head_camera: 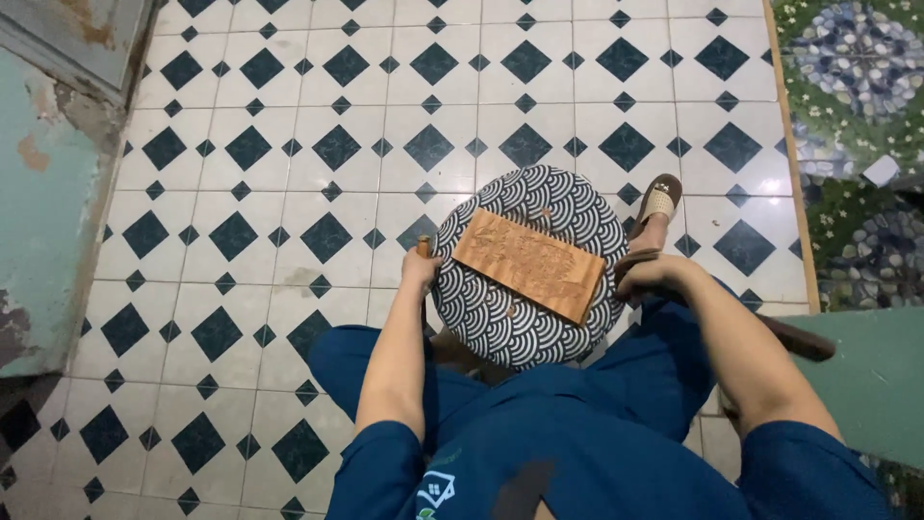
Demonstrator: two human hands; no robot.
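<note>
Rectangular carved wooden panel (528,265): atop round wave-patterned cushion (500,318); left hand (421,267) fisted on small wooden-handled tool at nine o'clock, right hand (654,276) gripping dark mallet at three.

This looks like a home corner used as a small craft spot, not a fitted workshop. The floor (289,144) is white tile with dark diamond insets, meeting a worn, peeling teal wall (43,221) at the left edge. A round wave-patterned cushion (500,327) carries a carved wooden panel (527,265), and a flowered mat (857,116) lies at the right edge.
</note>
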